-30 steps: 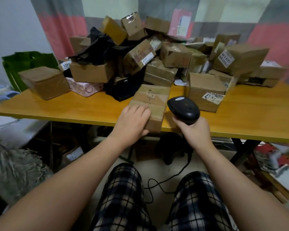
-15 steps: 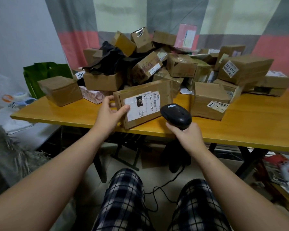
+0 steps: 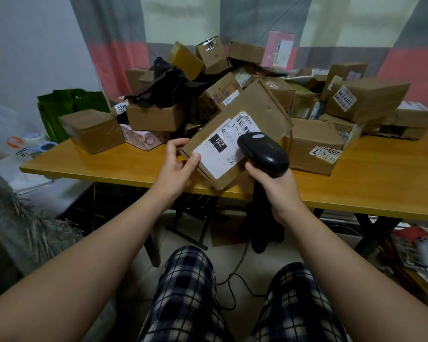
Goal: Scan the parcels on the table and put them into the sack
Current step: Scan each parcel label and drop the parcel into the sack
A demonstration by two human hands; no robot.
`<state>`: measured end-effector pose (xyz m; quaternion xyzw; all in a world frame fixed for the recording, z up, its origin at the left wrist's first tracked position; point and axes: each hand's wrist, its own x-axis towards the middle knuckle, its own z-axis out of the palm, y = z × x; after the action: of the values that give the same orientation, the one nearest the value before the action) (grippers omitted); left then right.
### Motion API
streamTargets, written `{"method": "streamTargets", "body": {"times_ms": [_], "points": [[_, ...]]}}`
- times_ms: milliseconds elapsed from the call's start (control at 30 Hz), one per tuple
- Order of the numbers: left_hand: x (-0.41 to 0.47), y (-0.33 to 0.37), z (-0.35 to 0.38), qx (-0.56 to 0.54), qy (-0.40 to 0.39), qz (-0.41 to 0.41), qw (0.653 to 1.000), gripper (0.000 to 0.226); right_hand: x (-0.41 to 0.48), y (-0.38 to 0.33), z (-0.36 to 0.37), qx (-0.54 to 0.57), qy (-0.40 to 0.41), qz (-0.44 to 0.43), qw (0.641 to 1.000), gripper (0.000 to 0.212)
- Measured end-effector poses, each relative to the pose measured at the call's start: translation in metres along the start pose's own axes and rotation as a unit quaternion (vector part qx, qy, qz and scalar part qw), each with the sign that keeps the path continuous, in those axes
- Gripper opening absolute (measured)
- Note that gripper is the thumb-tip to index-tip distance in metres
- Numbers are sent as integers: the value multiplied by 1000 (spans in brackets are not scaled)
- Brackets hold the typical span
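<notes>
A flat brown parcel [image 3: 262, 107] with a white label marked 122 is tilted up above the front of the yellow table [image 3: 381, 183]. My left hand [image 3: 177, 162] grips its lower left corner, thumb on the label side. My right hand [image 3: 274, 186] holds a black barcode scanner [image 3: 263, 150], whose head points at the label and hides part of it. Behind them a heap of several cardboard parcels [image 3: 366, 99] covers the back of the table. A grey woven sack [image 3: 15, 225] lies at the left, partly out of view.
A green bag [image 3: 59, 107] stands at the table's left end beside a brown box [image 3: 92, 130] and a pink patterned box [image 3: 143, 138]. Black cloth [image 3: 163, 87] drapes over the heap. The scanner's cable runs down to the floor between my knees. Magazines [image 3: 420, 248] lie at the lower right.
My left hand lifted the parcel off the table, turned its label toward me and tilted it. My right hand brought the scanner up in front of the label.
</notes>
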<state>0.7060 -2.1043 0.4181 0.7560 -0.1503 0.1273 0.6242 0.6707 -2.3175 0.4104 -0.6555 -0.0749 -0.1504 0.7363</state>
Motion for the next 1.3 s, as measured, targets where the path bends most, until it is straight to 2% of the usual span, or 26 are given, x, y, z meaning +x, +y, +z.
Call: {"method": "streamTargets", "body": {"times_ms": [100,200,333,400,533,667,867,1133,1300], "points": [[6,3,-3,36,-22,1,999,29,5,-6,2,7,4,-21,1000,41],[15,11,-1,50,-32,0,998,39,8,-12,3,-32,-5,-43,999,41],[29,13,4,72,-17,-32,997,52,7,-14,9,-126,80,-56,987,52],[34,8,5,85,8,-56,995,53,2,-14,10,-141,97,-39,985,42],[36,-1,10,91,26,-88,992,52,-7,-18,16,-179,63,-51,980,22],[34,-8,13,79,36,-101,991,54,-9,-24,21,-178,58,-33,982,27],[35,-8,14,80,38,-108,990,55,-12,-29,22,-194,62,-37,978,14],[37,-9,16,74,45,-106,991,53,-14,-31,20,-195,65,-35,978,13],[24,-1,13,41,48,-96,993,53,-20,-32,25,-164,30,-27,986,28]]}}
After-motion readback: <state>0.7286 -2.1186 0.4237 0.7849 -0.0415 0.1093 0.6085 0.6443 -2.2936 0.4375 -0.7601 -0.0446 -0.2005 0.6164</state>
